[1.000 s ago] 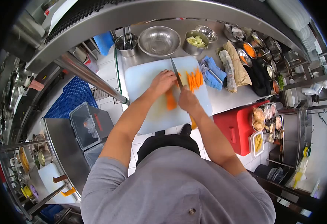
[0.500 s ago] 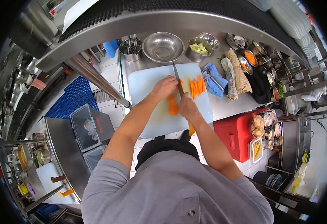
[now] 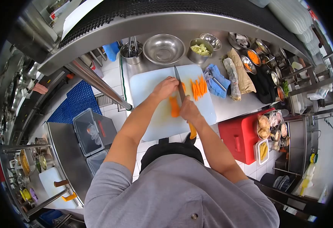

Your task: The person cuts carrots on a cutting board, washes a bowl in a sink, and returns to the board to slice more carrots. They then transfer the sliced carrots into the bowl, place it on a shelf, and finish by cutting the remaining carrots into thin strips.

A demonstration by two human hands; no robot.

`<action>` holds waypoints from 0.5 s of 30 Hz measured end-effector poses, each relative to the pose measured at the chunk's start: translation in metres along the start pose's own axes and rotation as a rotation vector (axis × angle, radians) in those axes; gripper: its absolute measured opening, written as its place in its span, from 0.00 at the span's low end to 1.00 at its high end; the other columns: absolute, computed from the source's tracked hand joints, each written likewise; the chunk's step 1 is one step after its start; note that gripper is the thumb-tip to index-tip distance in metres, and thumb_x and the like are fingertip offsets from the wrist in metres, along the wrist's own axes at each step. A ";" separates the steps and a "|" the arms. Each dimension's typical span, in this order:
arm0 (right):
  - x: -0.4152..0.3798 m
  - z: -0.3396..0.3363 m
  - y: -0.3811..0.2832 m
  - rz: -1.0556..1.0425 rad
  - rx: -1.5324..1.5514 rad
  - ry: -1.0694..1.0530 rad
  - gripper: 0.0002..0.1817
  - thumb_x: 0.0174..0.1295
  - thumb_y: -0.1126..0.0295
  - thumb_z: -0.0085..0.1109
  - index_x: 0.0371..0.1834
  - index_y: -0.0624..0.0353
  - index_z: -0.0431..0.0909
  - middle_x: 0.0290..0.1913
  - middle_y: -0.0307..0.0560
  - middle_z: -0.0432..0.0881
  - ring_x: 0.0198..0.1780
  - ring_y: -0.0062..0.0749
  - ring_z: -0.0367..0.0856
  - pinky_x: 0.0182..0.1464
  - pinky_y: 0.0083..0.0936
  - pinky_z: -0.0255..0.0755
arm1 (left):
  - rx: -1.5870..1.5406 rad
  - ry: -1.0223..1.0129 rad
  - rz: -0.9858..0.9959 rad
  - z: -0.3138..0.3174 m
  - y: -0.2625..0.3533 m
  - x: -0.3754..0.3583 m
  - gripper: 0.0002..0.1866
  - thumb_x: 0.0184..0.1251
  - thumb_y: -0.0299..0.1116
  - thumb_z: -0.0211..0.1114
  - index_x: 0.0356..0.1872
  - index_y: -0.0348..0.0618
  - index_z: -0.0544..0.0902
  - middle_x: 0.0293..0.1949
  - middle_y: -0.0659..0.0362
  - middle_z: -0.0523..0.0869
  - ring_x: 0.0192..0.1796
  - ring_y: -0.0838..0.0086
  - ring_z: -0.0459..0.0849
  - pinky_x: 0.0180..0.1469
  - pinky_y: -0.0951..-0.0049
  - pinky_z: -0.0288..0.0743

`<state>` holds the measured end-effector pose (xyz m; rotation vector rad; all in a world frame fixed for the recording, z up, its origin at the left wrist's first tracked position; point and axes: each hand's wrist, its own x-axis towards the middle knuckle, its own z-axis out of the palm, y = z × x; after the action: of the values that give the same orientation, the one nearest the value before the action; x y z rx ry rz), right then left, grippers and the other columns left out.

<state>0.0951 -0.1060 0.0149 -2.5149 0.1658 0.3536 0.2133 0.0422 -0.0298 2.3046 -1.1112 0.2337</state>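
My right hand (image 3: 189, 110) grips a long kitchen knife (image 3: 178, 79) with a yellow handle. Its blade points away from me across the white cutting board (image 3: 145, 81). Just left of the blade, my left hand (image 3: 166, 88) has its fingers curled down on a carrot, mostly hidden beneath them. A sliver of cut carrot (image 3: 183, 86) shows on the blade's right side. Between my wrists lies another orange carrot piece (image 3: 175, 107). Thin carrot sticks (image 3: 199, 87) are lined up on the board's right side.
Behind the board stand a steel colander (image 3: 164, 49), a pot of chopped greens (image 3: 200, 49) and a pot with utensils (image 3: 131, 53). A blue cloth (image 3: 216, 81) and wrapped produce (image 3: 233, 78) lie to the right. A steel shelf (image 3: 166, 19) overhangs the counter; a red box (image 3: 237, 136) stands below right.
More cut carrot shows to the right of the blade. The knife and both hands have barely shifted, and the whole view has drifted slightly.
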 end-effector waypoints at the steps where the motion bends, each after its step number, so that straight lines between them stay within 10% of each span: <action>1: 0.005 -0.004 0.007 0.006 0.006 -0.002 0.10 0.67 0.76 0.44 0.44 0.74 0.62 0.25 0.71 0.82 0.20 0.54 0.84 0.19 0.40 0.80 | -0.044 -0.020 -0.054 -0.001 0.001 0.000 0.06 0.64 0.26 0.61 0.40 0.40 0.82 0.45 0.55 0.83 0.53 0.57 0.80 0.57 0.62 0.77; 7: -0.022 -0.030 0.016 -0.097 -0.183 0.018 0.13 0.67 0.70 0.47 0.49 0.70 0.68 0.33 0.75 0.83 0.37 0.67 0.86 0.42 0.55 0.80 | -0.121 -0.252 -0.084 -0.030 0.043 -0.042 0.11 0.60 0.32 0.66 0.43 0.45 0.83 0.51 0.57 0.82 0.59 0.59 0.76 0.64 0.57 0.71; 15: -0.031 -0.014 0.061 -0.064 -0.128 0.100 0.18 0.70 0.63 0.49 0.55 0.66 0.69 0.35 0.74 0.83 0.39 0.70 0.84 0.44 0.58 0.78 | -0.054 -0.445 -0.136 -0.029 0.044 -0.054 0.14 0.57 0.36 0.70 0.45 0.52 0.83 0.48 0.61 0.84 0.57 0.60 0.76 0.57 0.52 0.70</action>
<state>0.0561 -0.1629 0.0017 -2.6588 0.1049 0.2191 0.1476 0.0720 -0.0078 2.4347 -1.1397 -0.3751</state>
